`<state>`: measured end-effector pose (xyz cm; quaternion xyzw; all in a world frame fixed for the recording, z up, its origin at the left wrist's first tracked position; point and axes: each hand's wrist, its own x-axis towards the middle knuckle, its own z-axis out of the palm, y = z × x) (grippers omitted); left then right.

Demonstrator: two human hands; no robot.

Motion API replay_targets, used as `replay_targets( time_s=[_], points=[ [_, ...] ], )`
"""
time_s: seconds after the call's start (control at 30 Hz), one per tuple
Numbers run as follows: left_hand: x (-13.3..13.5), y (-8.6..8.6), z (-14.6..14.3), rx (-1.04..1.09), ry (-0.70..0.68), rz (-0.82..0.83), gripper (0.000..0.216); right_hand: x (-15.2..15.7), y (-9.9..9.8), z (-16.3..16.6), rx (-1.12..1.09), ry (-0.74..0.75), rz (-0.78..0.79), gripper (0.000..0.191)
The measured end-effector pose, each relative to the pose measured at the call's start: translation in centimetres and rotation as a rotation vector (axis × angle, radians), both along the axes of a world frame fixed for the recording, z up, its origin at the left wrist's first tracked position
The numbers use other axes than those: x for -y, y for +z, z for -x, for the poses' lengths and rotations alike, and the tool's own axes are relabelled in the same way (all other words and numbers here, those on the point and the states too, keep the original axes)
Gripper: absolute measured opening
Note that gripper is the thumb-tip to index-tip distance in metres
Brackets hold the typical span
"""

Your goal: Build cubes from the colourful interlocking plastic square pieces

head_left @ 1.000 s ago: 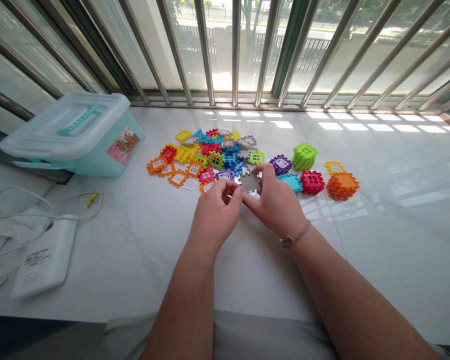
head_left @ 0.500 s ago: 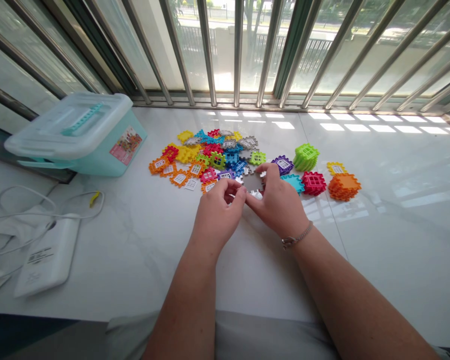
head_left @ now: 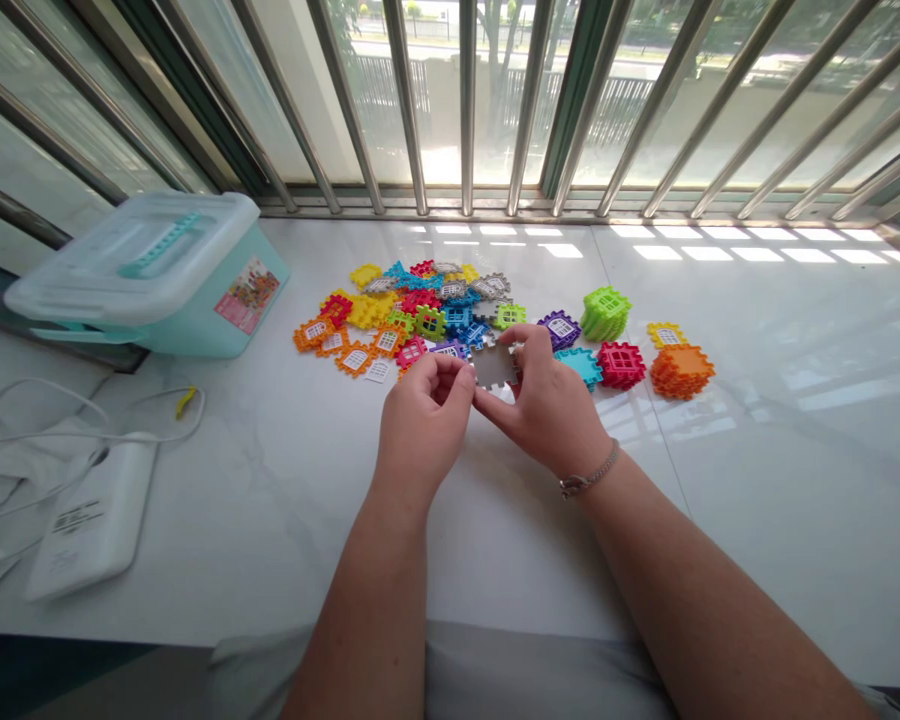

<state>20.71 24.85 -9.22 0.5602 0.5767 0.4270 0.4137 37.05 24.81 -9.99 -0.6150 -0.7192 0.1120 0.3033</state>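
Note:
My right hand [head_left: 551, 410] pinches a grey toothed square tile [head_left: 494, 366], thumb at its near left corner and fingers curled over its far edge. My left hand [head_left: 422, 420] is curled shut just left of the tile, fingertips pressed together; what they hold, if anything, is hidden. Both hands hover over the white marble sill [head_left: 285, 480]. Right behind them lies a loose heap of coloured interlocking tiles [head_left: 420, 305]. Small white window inserts [head_left: 379, 370] lie at the heap's near edge.
Sorted tile stacks stand to the right: green [head_left: 606, 312], pink [head_left: 621, 364], orange [head_left: 681, 370], with a teal tile [head_left: 579, 364] and a purple tile [head_left: 561, 328]. A lidded teal storage box [head_left: 146, 275] is at left, a white power bank [head_left: 90, 520] with cables nearer. Window bars [head_left: 465, 100] close the back.
Both hands have drifted slightly left with the grey tile. My left hand has pulled a little away from the tile's edge.

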Motion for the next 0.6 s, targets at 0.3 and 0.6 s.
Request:
replay_targets(
  time_s=[0.3,0.6],
  points=[
    [0.0,0.34,-0.11,0.006,0.02,-0.009,0.017,0.07,-0.11,0.01,0.016,0.017,-0.008,0.06],
    [-0.05,0.03,-0.01,0.016,0.014,-0.003,0.017,0.05,-0.1,-0.01,0.017,0.019,-0.003,0.06]
  ],
)
